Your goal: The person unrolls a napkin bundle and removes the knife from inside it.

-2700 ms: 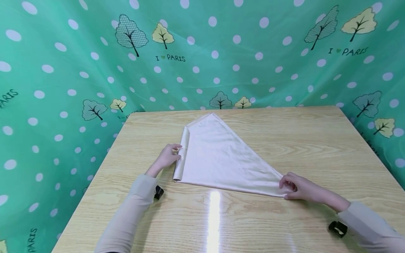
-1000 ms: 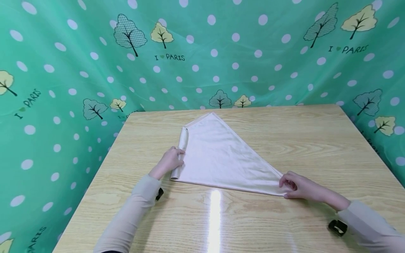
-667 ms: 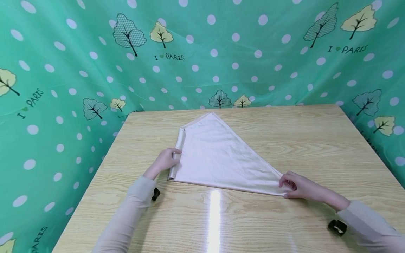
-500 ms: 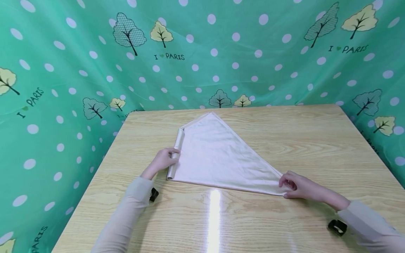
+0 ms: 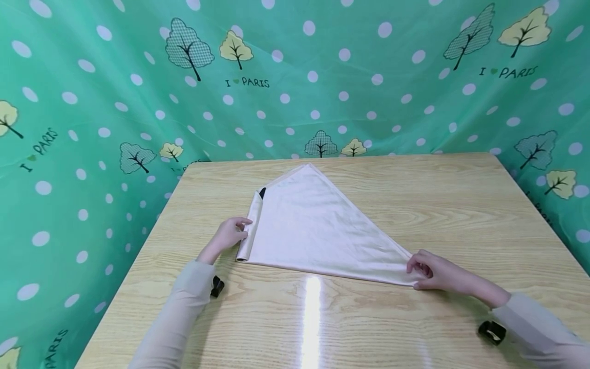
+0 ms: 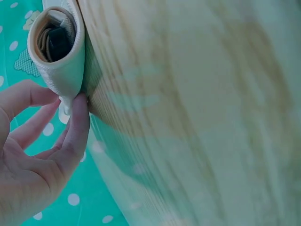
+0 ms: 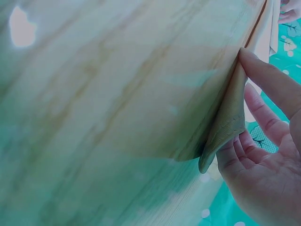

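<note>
A: Where do we find the pale cloth (image 5: 322,225)?

B: We see it spread on the bench (image 5: 461,205), left of the middle. Its peak comes close to the bench's far edge, and its lower side slopes toward the near right corner, ending well apart from the right edge.

A: And the side toward the bench's left edge?

B: There it is wound into a roll (image 5: 253,218). From the left wrist we look into one end of it: layers of fabric curl around a dark thing (image 6: 58,44). We cannot tell what that is. From above, we also make out a black tip (image 5: 262,193) at the roll's far end.

A: What is our left hand (image 5: 226,233) doing?

B: It pinches the roll's outer side, finger and thumb clamped on a narrow fold of the fabric.

A: And our right hand (image 5: 437,274)?

B: That one grips the cloth's right-hand corner between thumb and fingers, so the fabric there bunches up a little.

A: What else do we have around us?

B: Pale sleeves (image 5: 172,315) on both arms, a small black device (image 5: 491,332) under the right cuff, and a green dotted curtain (image 5: 345,97) behind the bench's far edge.
</note>
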The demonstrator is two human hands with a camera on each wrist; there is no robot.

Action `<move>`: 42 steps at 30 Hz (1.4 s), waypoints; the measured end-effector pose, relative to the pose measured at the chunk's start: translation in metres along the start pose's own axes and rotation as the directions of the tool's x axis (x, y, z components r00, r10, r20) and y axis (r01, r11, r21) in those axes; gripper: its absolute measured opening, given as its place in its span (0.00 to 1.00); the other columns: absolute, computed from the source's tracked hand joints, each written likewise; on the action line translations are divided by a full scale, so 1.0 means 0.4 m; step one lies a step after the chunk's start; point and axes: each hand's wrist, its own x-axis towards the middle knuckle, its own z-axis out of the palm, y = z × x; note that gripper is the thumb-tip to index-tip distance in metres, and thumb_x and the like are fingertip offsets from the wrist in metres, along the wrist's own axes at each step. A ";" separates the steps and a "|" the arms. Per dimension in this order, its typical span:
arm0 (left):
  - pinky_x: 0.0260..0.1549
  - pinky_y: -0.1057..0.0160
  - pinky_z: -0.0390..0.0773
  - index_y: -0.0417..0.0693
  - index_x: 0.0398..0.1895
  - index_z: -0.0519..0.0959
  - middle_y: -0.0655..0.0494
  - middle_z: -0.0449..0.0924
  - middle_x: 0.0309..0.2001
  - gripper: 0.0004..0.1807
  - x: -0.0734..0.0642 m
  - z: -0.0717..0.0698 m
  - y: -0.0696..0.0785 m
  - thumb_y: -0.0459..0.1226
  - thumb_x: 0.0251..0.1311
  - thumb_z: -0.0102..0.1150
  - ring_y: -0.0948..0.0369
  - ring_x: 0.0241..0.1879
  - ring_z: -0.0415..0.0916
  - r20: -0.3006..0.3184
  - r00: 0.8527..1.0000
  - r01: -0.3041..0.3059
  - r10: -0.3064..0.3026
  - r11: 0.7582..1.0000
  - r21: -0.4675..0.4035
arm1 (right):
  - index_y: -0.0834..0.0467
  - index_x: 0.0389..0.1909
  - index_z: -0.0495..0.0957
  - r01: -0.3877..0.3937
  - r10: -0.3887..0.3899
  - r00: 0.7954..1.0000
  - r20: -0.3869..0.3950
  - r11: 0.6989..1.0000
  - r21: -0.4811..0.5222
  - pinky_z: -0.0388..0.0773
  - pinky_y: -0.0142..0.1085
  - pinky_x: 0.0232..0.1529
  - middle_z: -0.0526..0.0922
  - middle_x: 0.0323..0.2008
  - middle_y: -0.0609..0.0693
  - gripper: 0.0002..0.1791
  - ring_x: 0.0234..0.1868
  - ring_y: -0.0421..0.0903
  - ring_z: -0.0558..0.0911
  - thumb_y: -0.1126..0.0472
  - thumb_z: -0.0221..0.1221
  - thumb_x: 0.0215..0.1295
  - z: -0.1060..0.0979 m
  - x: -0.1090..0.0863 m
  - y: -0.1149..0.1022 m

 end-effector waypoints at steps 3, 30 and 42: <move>0.26 0.66 0.70 0.33 0.46 0.74 0.42 0.76 0.32 0.21 0.000 -0.001 0.001 0.26 0.44 0.52 0.55 0.30 0.70 0.005 1.000 0.010 -0.010 1.000 -0.005 | 0.57 0.35 0.71 0.003 -0.003 1.000 -0.004 1.000 -0.004 0.63 0.27 0.23 0.64 0.27 0.43 0.14 0.26 0.34 0.63 0.61 0.64 0.48 0.001 0.000 0.000; 0.29 0.61 0.73 0.32 0.42 0.76 0.39 0.71 0.34 0.18 -0.016 -0.004 0.031 0.32 0.46 0.61 0.53 0.30 0.70 0.022 0.994 -0.105 0.104 0.988 0.111 | 0.57 0.35 0.71 0.004 -0.004 1.000 -0.002 1.000 0.002 0.63 0.27 0.23 0.64 0.26 0.43 0.14 0.26 0.35 0.63 0.60 0.64 0.48 0.000 -0.001 -0.001; 0.31 0.61 0.72 0.34 0.45 0.75 0.45 0.67 0.34 0.21 -0.019 0.021 0.037 0.33 0.44 0.65 0.56 0.32 0.66 0.048 0.998 -0.057 0.048 0.979 0.195 | 0.57 0.35 0.71 -0.003 0.003 1.000 -0.003 1.000 0.005 0.63 0.27 0.23 0.64 0.26 0.43 0.14 0.26 0.34 0.63 0.61 0.64 0.48 0.000 0.000 -0.001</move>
